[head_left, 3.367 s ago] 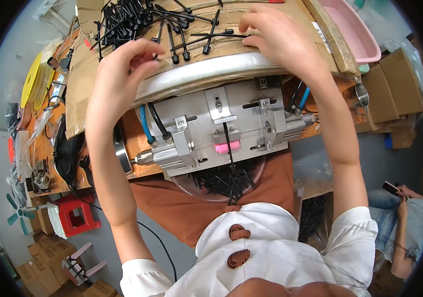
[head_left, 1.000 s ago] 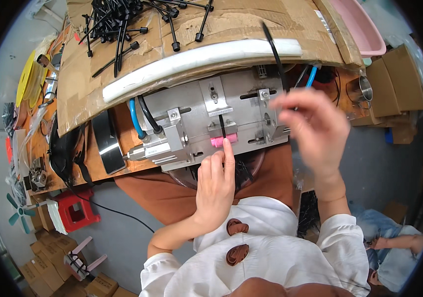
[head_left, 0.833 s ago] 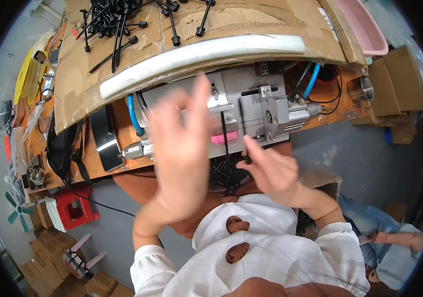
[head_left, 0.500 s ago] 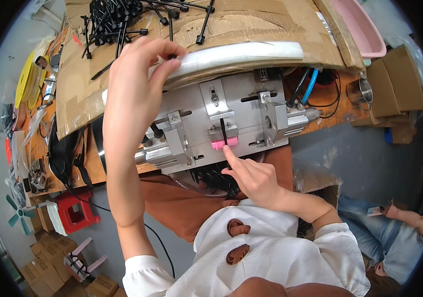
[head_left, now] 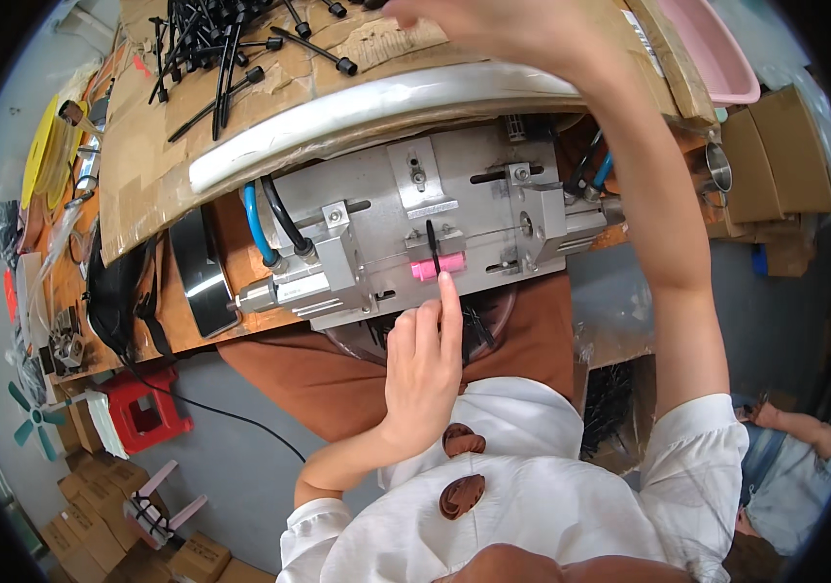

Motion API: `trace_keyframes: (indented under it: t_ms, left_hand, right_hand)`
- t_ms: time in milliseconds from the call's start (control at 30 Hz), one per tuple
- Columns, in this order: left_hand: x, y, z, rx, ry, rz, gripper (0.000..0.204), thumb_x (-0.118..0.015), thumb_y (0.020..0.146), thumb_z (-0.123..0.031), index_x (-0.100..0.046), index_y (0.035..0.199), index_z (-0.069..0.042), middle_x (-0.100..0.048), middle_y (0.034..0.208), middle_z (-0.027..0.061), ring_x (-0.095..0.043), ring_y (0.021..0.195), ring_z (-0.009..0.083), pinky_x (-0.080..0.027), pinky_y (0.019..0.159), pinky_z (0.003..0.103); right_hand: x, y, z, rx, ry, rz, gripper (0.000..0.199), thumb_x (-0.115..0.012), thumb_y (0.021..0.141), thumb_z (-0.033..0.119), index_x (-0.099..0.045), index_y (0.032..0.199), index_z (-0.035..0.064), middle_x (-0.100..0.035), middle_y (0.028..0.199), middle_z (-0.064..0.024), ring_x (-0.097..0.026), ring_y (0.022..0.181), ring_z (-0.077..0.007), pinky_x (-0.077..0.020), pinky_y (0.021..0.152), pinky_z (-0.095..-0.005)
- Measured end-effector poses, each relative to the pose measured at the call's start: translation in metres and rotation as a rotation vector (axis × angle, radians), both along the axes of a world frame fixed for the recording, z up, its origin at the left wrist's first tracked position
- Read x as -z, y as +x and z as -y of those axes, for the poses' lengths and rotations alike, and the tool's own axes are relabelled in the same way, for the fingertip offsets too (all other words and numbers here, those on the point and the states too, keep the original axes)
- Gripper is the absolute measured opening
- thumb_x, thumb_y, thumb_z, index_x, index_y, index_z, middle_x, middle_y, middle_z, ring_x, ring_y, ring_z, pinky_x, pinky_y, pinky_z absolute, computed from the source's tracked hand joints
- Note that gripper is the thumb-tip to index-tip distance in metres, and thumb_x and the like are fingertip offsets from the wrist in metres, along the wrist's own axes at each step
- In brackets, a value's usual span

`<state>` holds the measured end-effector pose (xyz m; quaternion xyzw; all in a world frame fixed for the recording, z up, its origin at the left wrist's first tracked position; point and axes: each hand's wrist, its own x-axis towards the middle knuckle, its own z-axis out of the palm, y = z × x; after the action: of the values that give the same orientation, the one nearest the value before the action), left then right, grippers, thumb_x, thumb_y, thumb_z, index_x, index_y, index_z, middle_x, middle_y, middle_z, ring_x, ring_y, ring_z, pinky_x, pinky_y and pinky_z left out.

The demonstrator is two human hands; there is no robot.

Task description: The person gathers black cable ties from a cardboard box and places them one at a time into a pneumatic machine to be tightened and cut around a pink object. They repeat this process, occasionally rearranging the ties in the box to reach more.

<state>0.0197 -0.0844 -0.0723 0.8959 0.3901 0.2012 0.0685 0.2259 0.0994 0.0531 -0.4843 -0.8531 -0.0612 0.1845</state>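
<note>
Left hand (head_left: 422, 364) fingertip under upright black tie (head_left: 433, 246)

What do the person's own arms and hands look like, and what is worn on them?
Both hands are bare: no gloves, rings or watch show on the left hand or the right hand. The forearms are uncovered. Short white sleeves with loose, wide cuffs end above the elbows, part of a white top with brown buttons.

I see a wooden workbench (head_left: 240, 219) carrying a metal jig (head_left: 415, 228), cardboard sheet (head_left: 143, 146) strewn with black cable ties (head_left: 211, 44), and a pink tray (head_left: 712, 58).
</note>
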Motion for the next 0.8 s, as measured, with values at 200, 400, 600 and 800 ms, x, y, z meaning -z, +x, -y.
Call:
trace_keyframes:
  t_ms: [200,400,600,800]
  left_hand:
    - [0.000,0.001,-0.009,-0.002,-0.069,-0.011,0.066,-0.065,0.076,0.002,-0.041,0.138,0.003,-0.050,0.099,0.0113,-0.048,0.090,0.0271,-0.042,0.080,0.037]
    - [-0.055,0.000,-0.063,0.046,0.061,0.129,0.062,-0.070,0.074,-0.010,-0.051,0.132,-0.005,-0.051,0.090,0.0078,-0.049,0.082,0.0239,-0.042,0.072,0.034]
    - [-0.095,0.016,-0.184,0.005,0.122,0.135,0.023,-0.063,0.086,-0.011,-0.062,0.108,-0.002,-0.056,0.088,0.0113,-0.051,0.082,0.0260,-0.043,0.077,0.036]
    - [-0.098,-0.002,-0.158,0.052,0.054,0.324,0.013,-0.065,0.081,-0.005,-0.062,0.092,-0.001,-0.057,0.087,0.0092,-0.050,0.075,0.0221,-0.044,0.071,0.032]
  right_hand:
    - [0.005,0.020,0.101,0.108,-0.002,-0.798,0.020,-0.062,0.086,0.002,-0.065,0.105,-0.0004,-0.071,0.094,-0.0087,-0.062,0.072,-0.0048,-0.0361,0.045,-0.0147]
    - [0.101,-0.040,0.197,0.075,0.098,-0.595,0.062,-0.077,0.068,0.001,-0.054,0.125,-0.0070,-0.064,0.074,-0.0107,-0.059,0.054,-0.0170,-0.0460,0.048,-0.0304]
    - [0.145,-0.069,0.205,0.157,-0.053,-0.516,0.061,-0.072,0.074,0.005,-0.050,0.130,-0.0049,-0.057,0.064,-0.0040,-0.056,0.052,-0.0135,-0.0434,0.047,-0.0281]
    - [0.111,-0.062,0.197,0.150,-0.151,-0.438,0.060,-0.071,0.078,0.012,-0.048,0.132,-0.0023,-0.058,0.070,-0.0037,-0.057,0.054,-0.0143,-0.0447,0.048,-0.0280]
